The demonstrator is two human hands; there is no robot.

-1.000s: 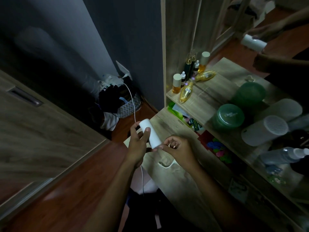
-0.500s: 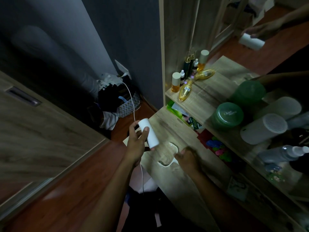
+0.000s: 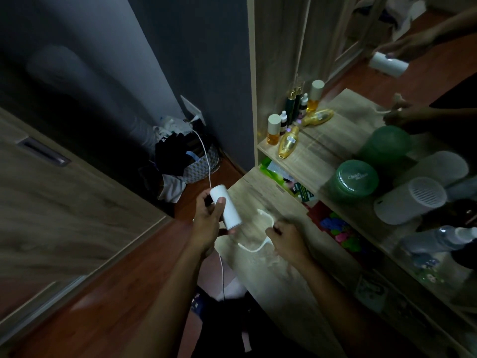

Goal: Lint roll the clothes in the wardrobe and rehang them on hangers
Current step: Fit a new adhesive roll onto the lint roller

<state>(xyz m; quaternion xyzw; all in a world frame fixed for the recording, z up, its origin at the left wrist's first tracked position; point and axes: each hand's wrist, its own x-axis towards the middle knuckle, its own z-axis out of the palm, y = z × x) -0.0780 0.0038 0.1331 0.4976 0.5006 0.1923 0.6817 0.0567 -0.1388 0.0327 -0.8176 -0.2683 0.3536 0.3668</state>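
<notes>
Left hand: the left hand (image 3: 206,224) is clenched round the lint roller, thumb lying across its front and fingers wrapped behind
Lint roller: the lint roller (image 3: 227,209) is a white cylinder just below the middle of the view, tilted with its top end towards 11 o'clock and its lower end towards 5 o'clock, held over the left edge of the desk
Right hand: the right hand (image 3: 287,240), at 3 o'clock from the left hand and a little apart from it, has its fingers curled onto the white strip; it is blurred, but it seems to pinch the strip
White strip: the white strip (image 3: 254,248) lies in a loose curve on the desk, between the two hands
Desk: the pale wooden desk (image 3: 258,192) runs from the centre towards 5 o'clock
Shelf: at 2 o'clock from the roller a gold bottle (image 3: 289,142) lies on its side, with an amber bottle (image 3: 273,129) upright just beside it at 10 o'clock
Jar: a green jar (image 3: 357,178) stands at 3 o'clock, a white ribbed canister (image 3: 410,200) next to it at 4 o'clock
Basket: a laundry basket (image 3: 204,169) heaped with dark clothes sits on the floor at 11 o'clock from the roller
Cable: a white cable (image 3: 206,156) drops from the wall socket (image 3: 192,109) past the basket to behind the left hand
Mirror: the mirror (image 3: 335,34) at 1 o'clock reflects both hands and the roller
</notes>
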